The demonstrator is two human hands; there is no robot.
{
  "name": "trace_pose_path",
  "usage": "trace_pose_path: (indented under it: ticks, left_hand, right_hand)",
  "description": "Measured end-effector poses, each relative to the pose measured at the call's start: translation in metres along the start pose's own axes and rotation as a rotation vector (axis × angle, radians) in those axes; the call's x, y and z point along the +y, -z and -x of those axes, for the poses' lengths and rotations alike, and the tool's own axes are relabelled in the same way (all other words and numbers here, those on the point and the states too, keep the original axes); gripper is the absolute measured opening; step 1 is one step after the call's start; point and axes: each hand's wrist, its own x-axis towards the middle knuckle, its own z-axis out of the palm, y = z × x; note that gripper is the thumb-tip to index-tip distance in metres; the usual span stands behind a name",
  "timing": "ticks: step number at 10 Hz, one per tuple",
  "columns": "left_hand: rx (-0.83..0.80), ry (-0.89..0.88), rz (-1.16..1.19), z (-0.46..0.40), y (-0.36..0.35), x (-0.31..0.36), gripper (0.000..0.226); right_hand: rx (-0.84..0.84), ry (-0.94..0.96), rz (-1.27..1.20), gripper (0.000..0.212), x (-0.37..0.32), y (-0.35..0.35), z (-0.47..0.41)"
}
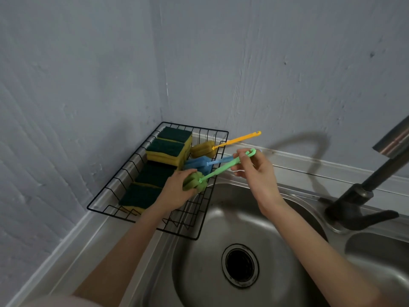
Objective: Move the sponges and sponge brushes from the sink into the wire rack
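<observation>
Green brush (pixel 218 170): over wire rack (pixel 155 180), right side, near blue and yellow brushes.
Grip: left hand (pixel 177 189) holds sponge head; right hand (pixel 254 167) pinches handle.
Risk: long handle overhangs rim; may tip into sink (pixel 276 218).

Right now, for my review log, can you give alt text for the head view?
Both hands hold a green sponge brush over a black wire rack: left hand at the head, right hand on the handle. The rack holds four sponges plus a blue brush and a yellow brush; the sink is bare.
</observation>
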Motion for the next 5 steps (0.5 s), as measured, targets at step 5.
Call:
trace_pose_path:
  ticks: [5]
  left_hand:
    - [-0.106,0.055,-0.038,-0.016,-0.003,0.001,0.069]
  right_hand:
    - [0.131,-0.08,0.178,0.021,0.018,0.021,-0.006]
